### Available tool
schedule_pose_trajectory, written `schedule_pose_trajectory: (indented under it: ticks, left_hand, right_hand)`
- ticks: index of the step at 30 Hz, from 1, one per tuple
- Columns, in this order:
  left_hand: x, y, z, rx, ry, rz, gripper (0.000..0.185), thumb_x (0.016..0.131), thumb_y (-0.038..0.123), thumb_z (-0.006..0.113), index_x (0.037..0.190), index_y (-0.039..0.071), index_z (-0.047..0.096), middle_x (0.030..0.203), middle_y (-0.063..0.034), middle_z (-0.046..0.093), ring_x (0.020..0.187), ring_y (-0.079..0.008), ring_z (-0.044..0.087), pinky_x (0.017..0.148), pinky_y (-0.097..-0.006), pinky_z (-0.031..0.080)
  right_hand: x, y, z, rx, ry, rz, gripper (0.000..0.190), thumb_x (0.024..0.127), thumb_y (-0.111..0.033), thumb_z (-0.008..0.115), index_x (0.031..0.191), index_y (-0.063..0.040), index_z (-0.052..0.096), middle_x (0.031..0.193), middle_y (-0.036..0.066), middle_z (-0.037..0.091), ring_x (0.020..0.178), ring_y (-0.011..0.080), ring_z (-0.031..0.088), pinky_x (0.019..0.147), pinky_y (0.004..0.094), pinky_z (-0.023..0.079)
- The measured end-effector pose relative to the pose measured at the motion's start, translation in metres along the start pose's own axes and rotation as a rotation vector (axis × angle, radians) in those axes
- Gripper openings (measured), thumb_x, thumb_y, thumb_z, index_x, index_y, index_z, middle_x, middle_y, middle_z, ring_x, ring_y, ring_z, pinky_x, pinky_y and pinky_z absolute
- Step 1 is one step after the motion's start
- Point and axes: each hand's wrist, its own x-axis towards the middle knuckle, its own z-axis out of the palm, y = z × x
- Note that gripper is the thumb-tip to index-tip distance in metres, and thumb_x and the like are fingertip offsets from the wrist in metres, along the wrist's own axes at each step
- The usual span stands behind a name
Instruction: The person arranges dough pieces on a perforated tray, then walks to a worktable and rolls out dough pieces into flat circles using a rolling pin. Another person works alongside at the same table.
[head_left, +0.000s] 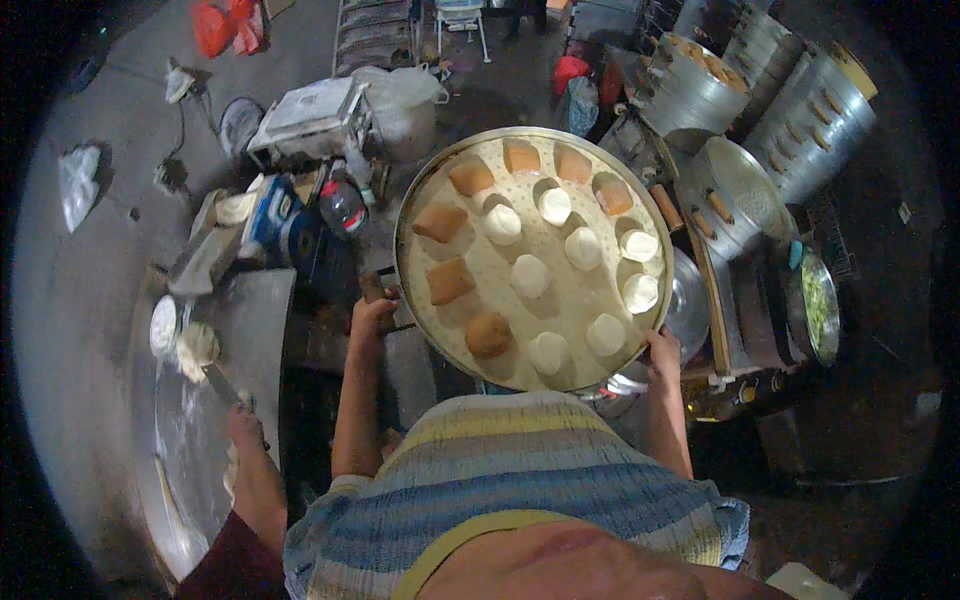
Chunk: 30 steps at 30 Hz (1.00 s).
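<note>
Held out before me is a large round steamer tray with a metal rim and a pale, perforated-looking floor. White dough buns sit spaced over its middle and right side. Several brown square buns follow its left and far edge, along with one round brown bun. My left hand is closed around a wooden side handle of the tray. At the tray's near right edge, my right hand grips the rim; any handle there is hidden.
On my left, a co-worker's hand holds a flat blade against dough on a metal worktable. Stacked metal steamers stand at the far right. A bowl of chopped greens is nearer. Beyond the tray's left is a white-topped appliance.
</note>
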Motion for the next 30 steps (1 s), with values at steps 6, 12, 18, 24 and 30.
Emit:
schedule_pose_trajectory:
  ticks: [6, 12, 18, 24, 30]
  left_hand:
    - [0.145, 0.034, 0.08, 0.007, -0.055, -0.007, 0.029, 0.064, 0.013, 0.064, 0.091, 0.004, 0.059, 0.089, -0.0051, 0.061, 0.082, -0.0167, 0.057, 0.074, -0.029, 0.042]
    - [0.306, 0.094, 0.166, -0.044, -0.115, 0.033, 0.03, 0.066, 0.013, 0.066, 0.094, 0.003, 0.059, 0.089, -0.0058, 0.06, 0.083, -0.0189, 0.058, 0.076, -0.0294, 0.044]
    - [0.426, 0.147, 0.249, -0.315, -0.382, -0.015, 0.023, 0.075, 0.01, 0.062, 0.097, 0.006, 0.057, 0.113, -0.0069, 0.055, 0.108, -0.022, 0.052, 0.093, -0.0409, 0.042]
    - [0.531, 0.208, 0.392, -0.212, -0.574, -0.088, 0.039, 0.075, 0.016, 0.064, 0.113, 0.005, 0.058, 0.106, -0.0023, 0.059, 0.1, -0.0173, 0.056, 0.088, -0.0317, 0.042]
    - [0.607, 0.261, 0.557, -0.231, -0.809, -0.044, 0.039, 0.074, 0.018, 0.069, 0.109, 0.006, 0.058, 0.099, -0.0022, 0.06, 0.093, -0.0151, 0.057, 0.083, -0.0294, 0.043]
  right_hand:
    - [0.144, -0.045, 0.034, -0.036, 0.014, -0.019, 0.026, 0.071, -0.006, 0.055, 0.096, 0.001, 0.059, 0.077, 0.008, 0.061, 0.056, 0.0186, 0.058, 0.051, 0.0307, 0.051]
    - [0.267, -0.144, 0.085, -0.034, 0.025, -0.05, 0.021, 0.074, -0.007, 0.057, 0.093, 0.001, 0.059, 0.076, 0.006, 0.061, 0.058, 0.0133, 0.057, 0.05, 0.0259, 0.045]
    - [0.361, -0.265, 0.134, -0.005, 0.084, -0.049, 0.027, 0.073, -0.011, 0.061, 0.099, -0.003, 0.062, 0.088, 0.006, 0.063, 0.072, 0.0166, 0.059, 0.06, 0.0331, 0.052]
    - [0.495, -0.309, 0.057, -0.022, 0.206, -0.176, 0.006, 0.077, -0.017, 0.058, 0.074, -0.012, 0.056, 0.07, -0.001, 0.051, 0.06, 0.0117, 0.046, 0.054, 0.0292, 0.037]
    - [0.552, -0.404, -0.024, -0.072, 0.382, -0.152, 0.007, 0.073, -0.012, 0.058, 0.068, -0.01, 0.054, 0.069, 0.002, 0.053, 0.063, 0.0161, 0.053, 0.055, 0.0306, 0.042]
